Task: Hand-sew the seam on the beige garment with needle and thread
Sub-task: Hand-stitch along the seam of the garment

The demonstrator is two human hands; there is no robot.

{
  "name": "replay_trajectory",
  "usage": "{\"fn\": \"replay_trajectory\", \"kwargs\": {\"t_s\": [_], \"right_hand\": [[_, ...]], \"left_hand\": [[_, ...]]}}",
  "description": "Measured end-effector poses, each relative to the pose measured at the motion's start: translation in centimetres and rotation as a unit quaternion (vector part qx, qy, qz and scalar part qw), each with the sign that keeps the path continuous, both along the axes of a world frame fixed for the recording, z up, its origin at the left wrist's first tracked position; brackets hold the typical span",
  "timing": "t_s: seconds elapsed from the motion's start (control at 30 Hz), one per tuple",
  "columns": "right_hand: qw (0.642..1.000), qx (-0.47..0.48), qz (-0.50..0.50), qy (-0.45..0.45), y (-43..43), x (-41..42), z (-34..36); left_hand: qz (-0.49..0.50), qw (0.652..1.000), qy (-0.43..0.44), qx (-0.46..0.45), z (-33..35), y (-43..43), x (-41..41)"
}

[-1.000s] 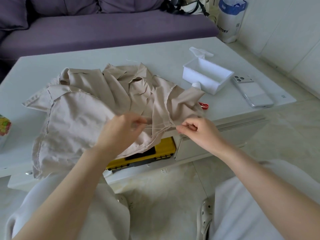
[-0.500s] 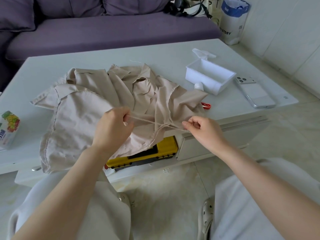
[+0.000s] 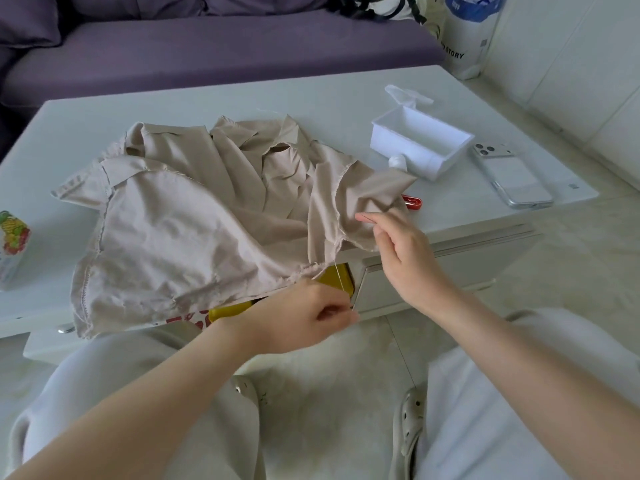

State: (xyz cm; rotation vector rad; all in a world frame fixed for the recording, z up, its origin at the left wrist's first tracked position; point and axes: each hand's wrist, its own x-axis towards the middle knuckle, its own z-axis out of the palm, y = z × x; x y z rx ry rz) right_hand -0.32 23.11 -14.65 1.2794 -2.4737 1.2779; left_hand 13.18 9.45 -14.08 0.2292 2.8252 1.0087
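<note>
Head view: a person sits at the worktop [image 3: 311, 95], with both hands at its 6 o'clock edge.
Garment [image 3: 180, 230]: crumpled mid-worktop, with its near part hanging over the 6 o'clock edge.
Seam [image 3: 336, 230]: a frayed raw edge at the garment's 4 o'clock side, running down to the overhang.
Thread [image 3: 341, 282]: a pale strand that leaves the cloth at the bottom of the seam and runs down toward 6 o'clock into the left hand.
Left hand [image 3: 304, 317]: below the worktop edge, fingertips pinching the thread, other fingers curled.
Right hand [image 3: 405, 251]: at 3 o'clock of the seam, thumb and forefinger pinching the needle [image 3: 371, 218]. The needle lies over the cloth and I cannot tell whether it touches.
Done so far: the thread looks anchored in the cloth, so at least one stitch or a knot seems made. No finished stitches can be made out.
Left to do: judging by the long raw edge, most of the seam, then knotting off and cutting.
Step in hand: probably drawing the thread snug before the next stitch.
Nearby: a white box [image 3: 415, 143] at 2 o'clock of the garment, a phone [image 3: 512, 174] at 3 o'clock of the box, a red clip [image 3: 412, 201] just beside the cloth, and a carton [image 3: 12, 244] at 9 o'clock.
</note>
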Motion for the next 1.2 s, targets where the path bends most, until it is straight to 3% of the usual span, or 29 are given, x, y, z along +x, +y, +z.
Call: {"fn": "replay_trajectory", "kwargs": {"t_s": [0.13,0.23,0.4,0.6,0.7,0.83,0.9,1.03,1.13,1.2], "right_hand": [[0.997,0.031,0.052,0.049,-0.5,0.3,-0.3],[0.993,0.082,0.073,0.034,-0.8,0.4,-0.7],[0.985,0.163,0.050,0.017,-1.2,0.1,-1.1],[0.984,0.180,0.007,-0.011,-1.4,-0.1,-1.3],[0.986,0.168,0.003,-0.019,-1.5,-0.3,-1.3],[0.989,0.146,0.006,-0.026,-1.3,-0.3,-1.1],[0.989,0.143,0.007,-0.030,-1.3,-0.2,-1.1],[0.987,0.161,0.012,-0.023,-1.3,-0.1,-0.9],[0.986,0.162,0.021,-0.027,-1.1,0.2,-0.5],[0.986,0.163,0.033,-0.027,-0.9,0.5,-0.2]], "left_hand": [[-0.038,0.998,0.036,-0.035,-0.5,0.4,-0.3],[-0.047,0.998,0.038,-0.034,-0.5,0.5,-0.5],[-0.053,0.997,0.044,-0.045,-0.5,0.8,-0.7],[-0.050,0.991,0.115,-0.055,-0.3,1.3,-0.2],[0.018,0.987,0.154,-0.037,0.1,1.1,-0.3],[0.200,0.959,0.200,-0.017,0.3,-0.1,-1.4],[0.242,0.946,0.204,-0.071,-0.2,-0.8,-1.9],[0.227,0.934,0.163,-0.223,-2.4,-1.0,-2.2],[0.219,0.932,0.160,-0.240,-2.5,-0.6,-2.4],[0.163,0.942,0.183,-0.231,-2.4,-0.3,-2.1]]}}
